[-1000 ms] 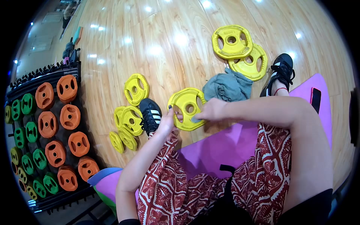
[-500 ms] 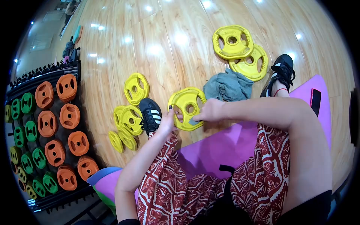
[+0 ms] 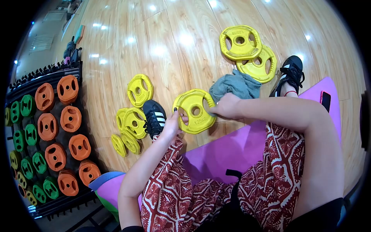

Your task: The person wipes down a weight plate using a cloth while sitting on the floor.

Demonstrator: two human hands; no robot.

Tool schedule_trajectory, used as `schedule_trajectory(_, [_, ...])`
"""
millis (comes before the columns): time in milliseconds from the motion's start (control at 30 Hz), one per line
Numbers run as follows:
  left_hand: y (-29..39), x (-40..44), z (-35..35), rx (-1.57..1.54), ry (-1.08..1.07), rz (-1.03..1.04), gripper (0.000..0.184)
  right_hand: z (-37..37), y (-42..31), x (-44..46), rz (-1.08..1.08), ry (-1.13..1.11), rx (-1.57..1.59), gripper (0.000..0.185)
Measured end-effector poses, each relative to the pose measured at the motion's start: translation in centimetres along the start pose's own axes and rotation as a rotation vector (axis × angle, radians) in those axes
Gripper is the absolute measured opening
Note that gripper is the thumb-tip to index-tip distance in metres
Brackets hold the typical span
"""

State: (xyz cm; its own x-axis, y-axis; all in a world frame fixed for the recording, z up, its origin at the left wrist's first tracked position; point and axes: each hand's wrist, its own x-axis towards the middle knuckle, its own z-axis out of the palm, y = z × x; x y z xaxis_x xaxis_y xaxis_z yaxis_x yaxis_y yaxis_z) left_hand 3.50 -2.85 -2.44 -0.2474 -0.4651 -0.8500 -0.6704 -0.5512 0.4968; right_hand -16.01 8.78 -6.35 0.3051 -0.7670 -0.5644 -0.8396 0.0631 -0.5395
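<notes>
My left hand (image 3: 174,124) grips the left side of a yellow weight plate (image 3: 187,101), with fingers showing through its handle slot. The plate is tilted up toward me, and "1.25KG" is readable on its lower face. At its right rim is my right hand (image 3: 228,106), fingers pinched together over a small piece of grey cloth, mostly hidden. A larger crumpled grey-green cloth (image 3: 236,86) lies on the floor just beyond my right hand. Two overlapping yellow plates (image 3: 240,54) rest farther off, beyond that cloth.
More yellow plates (image 3: 140,92) lie on the wooden floor by my left shoe (image 3: 154,116). At left stands a rack with orange plates (image 3: 48,127) and green plates (image 3: 28,106). A pink mat (image 3: 216,152) is under me, with a phone (image 3: 325,101) on its right part.
My right hand has moved up and to the right, from the plate's lower face to its right rim, uncovering the weight marking. My left hand keeps its hold on the plate.
</notes>
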Motion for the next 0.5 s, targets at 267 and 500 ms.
schedule_trajectory(267, [-0.6, 0.6, -0.3, -0.051, -0.030, -0.001, 0.033, 0.2, -4.3, 0.9, -0.297, 0.186, -0.112, 0.019])
schedule_trajectory(500, [-0.3, 0.2, -0.1, -0.032, -0.014, -0.012, 0.036, -0.9, -1.3, -0.2, -0.166, 0.002, -0.040, 0.037])
